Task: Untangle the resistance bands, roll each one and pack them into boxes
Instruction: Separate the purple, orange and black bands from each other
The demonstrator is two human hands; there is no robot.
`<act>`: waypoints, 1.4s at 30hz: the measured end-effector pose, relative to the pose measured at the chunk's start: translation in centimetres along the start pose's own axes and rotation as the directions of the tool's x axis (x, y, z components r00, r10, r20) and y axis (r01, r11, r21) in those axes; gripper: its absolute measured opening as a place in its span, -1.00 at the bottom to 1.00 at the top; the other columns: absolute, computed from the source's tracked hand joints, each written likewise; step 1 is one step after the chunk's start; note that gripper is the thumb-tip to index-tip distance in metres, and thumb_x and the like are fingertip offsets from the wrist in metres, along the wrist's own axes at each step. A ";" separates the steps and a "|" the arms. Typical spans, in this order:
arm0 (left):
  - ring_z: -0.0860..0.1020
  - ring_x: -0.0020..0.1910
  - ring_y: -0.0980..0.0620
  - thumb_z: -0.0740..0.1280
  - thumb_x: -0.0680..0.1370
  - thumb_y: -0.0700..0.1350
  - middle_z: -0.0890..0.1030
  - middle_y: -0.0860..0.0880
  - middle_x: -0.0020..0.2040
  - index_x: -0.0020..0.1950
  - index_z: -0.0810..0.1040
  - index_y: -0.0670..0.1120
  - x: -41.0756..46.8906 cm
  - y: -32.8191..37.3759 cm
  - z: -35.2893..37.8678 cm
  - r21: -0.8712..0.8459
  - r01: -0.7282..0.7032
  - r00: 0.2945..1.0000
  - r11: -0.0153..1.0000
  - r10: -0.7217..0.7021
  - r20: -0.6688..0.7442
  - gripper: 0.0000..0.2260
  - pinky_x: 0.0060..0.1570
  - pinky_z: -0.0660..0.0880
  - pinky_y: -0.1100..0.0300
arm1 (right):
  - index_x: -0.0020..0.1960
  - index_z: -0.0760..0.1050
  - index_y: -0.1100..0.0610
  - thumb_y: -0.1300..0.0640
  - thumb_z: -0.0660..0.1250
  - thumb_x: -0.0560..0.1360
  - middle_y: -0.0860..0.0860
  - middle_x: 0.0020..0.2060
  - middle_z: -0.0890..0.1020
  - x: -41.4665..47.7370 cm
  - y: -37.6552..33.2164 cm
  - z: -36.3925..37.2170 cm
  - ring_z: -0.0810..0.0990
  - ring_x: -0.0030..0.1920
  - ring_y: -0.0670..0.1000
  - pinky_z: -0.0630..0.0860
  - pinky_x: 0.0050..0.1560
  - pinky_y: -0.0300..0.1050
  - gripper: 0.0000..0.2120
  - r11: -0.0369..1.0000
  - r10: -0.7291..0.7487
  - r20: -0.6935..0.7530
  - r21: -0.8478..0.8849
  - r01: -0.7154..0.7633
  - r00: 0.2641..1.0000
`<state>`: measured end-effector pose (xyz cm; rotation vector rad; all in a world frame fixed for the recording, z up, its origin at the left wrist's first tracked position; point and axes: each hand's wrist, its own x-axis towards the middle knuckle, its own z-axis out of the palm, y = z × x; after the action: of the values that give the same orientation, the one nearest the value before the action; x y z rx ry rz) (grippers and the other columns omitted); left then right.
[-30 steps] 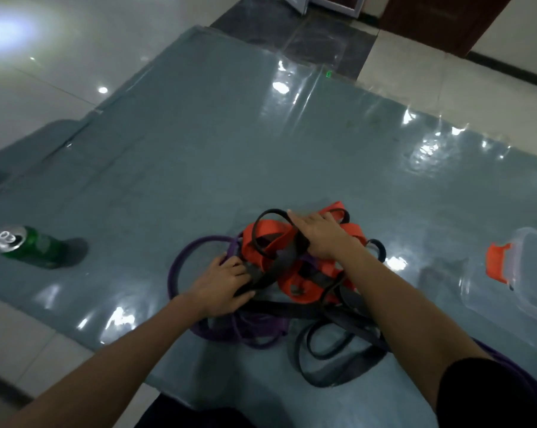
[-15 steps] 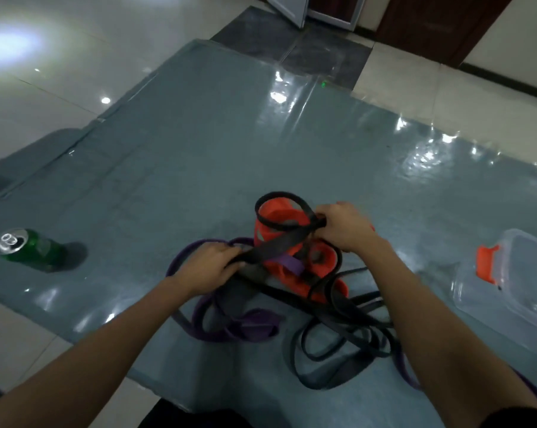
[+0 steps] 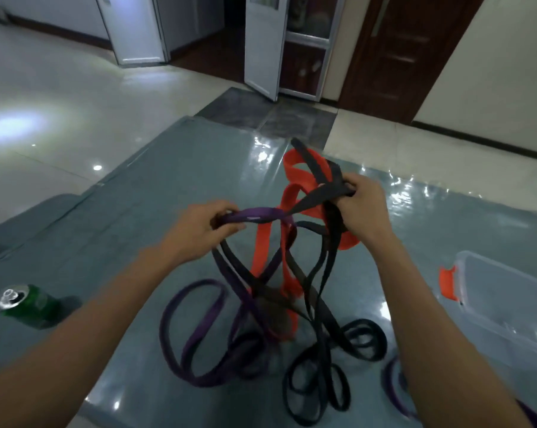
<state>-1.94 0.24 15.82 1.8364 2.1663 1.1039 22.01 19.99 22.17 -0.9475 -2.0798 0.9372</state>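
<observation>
A tangle of resistance bands hangs between my hands above the grey-blue mat [image 3: 143, 205]. My left hand [image 3: 199, 230] grips a purple band [image 3: 255, 215], whose loops trail down onto the mat. My right hand [image 3: 358, 208] is closed on a black band [image 3: 315, 199], with an orange band [image 3: 261, 248] wound through it. More black loops [image 3: 359, 338] lie on the mat below. A clear plastic box [image 3: 508, 307] with an orange latch [image 3: 447, 282] sits at the right, empty as far as I can see.
A green drink can [image 3: 26, 304] lies on the mat's left edge. Beyond the mat is glossy tiled floor [image 3: 60, 118], with white folding doors [image 3: 264, 41] and a dark wooden door [image 3: 406, 54] at the back.
Both hands have lifted the tangled bands up off the mat and pulled them apart. The view has tilted upward, bringing the doors into sight.
</observation>
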 end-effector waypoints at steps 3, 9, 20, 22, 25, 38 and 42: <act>0.53 -0.28 0.18 0.36 0.41 0.37 0.61 0.10 -0.24 0.04 0.62 0.07 -2.8 0.5 2.6 -0.129 0.109 0.984 0.986 -0.089 0.152 -0.57 -0.20 0.46 0.27 | -0.07 0.64 0.09 0.07 0.46 0.50 -0.01 -0.24 0.70 -2.0 1.3 -0.4 0.67 -0.18 -0.03 0.58 -0.15 -0.04 -0.90 0.999 0.047 -0.053 0.005 -0.047 0.997; 0.54 -0.25 0.32 0.41 0.44 0.34 0.58 0.22 -0.23 0.23 0.61 0.15 -9.2 2.0 10.5 -0.150 0.207 0.903 0.967 -0.130 0.411 -0.55 -0.17 0.45 0.28 | 0.02 0.63 0.05 0.06 0.49 0.49 -0.12 -0.20 0.69 -6.0 4.9 -1.4 0.63 -0.20 -0.17 0.56 -0.14 -0.23 -0.86 0.984 0.155 0.022 -0.092 -0.152 0.988; 0.55 -0.04 0.23 0.35 0.48 0.22 0.62 0.20 -0.03 0.12 0.61 0.20 -14.7 -0.9 16.7 -0.003 0.141 0.870 0.990 -0.123 0.477 -0.74 0.03 0.54 0.05 | 0.19 0.60 0.11 0.45 0.27 0.32 0.13 -0.01 0.72 -14.4 18.2 -4.2 0.67 0.04 0.17 0.53 0.01 -0.08 -0.50 0.818 0.409 0.147 -0.497 -0.291 0.900; 0.53 0.09 0.11 0.39 0.47 0.16 0.60 0.16 0.07 0.13 0.63 0.14 -14.8 -1.2 17.1 0.025 0.119 0.929 0.993 -0.120 0.351 -0.73 0.10 0.52 -0.01 | 0.32 0.51 0.04 0.43 0.25 0.29 0.10 0.11 0.68 -15.4 19.9 -3.8 0.64 0.14 0.16 0.55 0.17 -0.02 -0.36 0.805 0.443 0.238 -0.530 -0.267 0.864; 0.38 0.38 -0.06 0.35 0.41 0.28 0.45 0.02 0.41 0.36 0.51 0.10 -14.5 -1.5 17.5 0.165 0.241 0.937 0.956 -0.274 0.217 -0.45 0.31 0.42 -0.17 | 0.54 0.23 -0.08 0.22 0.33 0.33 0.09 0.42 0.46 -16.0 21.1 -3.0 0.44 0.38 0.20 0.43 0.35 0.09 -0.20 0.732 0.437 0.376 -0.677 -0.080 0.817; 0.53 0.26 -0.10 0.32 0.28 0.50 0.58 -0.01 0.26 0.37 0.34 0.05 -14.8 -0.6 19.1 0.278 0.540 0.717 0.794 -0.607 0.343 -0.19 0.15 0.44 -0.06 | 0.59 0.14 0.16 0.08 0.41 0.49 0.12 0.55 0.25 -10.8 17.6 3.4 0.20 0.54 0.14 0.19 0.52 0.02 -0.24 0.841 0.190 0.552 -0.517 0.155 0.812; 0.62 -0.04 -0.10 0.32 0.26 0.51 0.65 -0.02 -0.08 -0.06 0.52 -0.03 -14.6 -1.4 19.0 0.260 0.612 0.656 0.747 -0.663 0.361 -0.37 -0.06 0.54 0.02 | 0.58 0.15 0.24 0.14 0.38 0.52 0.17 0.55 0.24 -8.6 17.6 6.1 0.17 0.56 0.15 0.14 0.54 0.00 -0.29 0.829 0.146 0.584 -0.513 0.224 0.799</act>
<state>10.36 -4.07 -4.30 1.0131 2.3091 0.3676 27.68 19.42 2.45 -0.9503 -3.0362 0.6461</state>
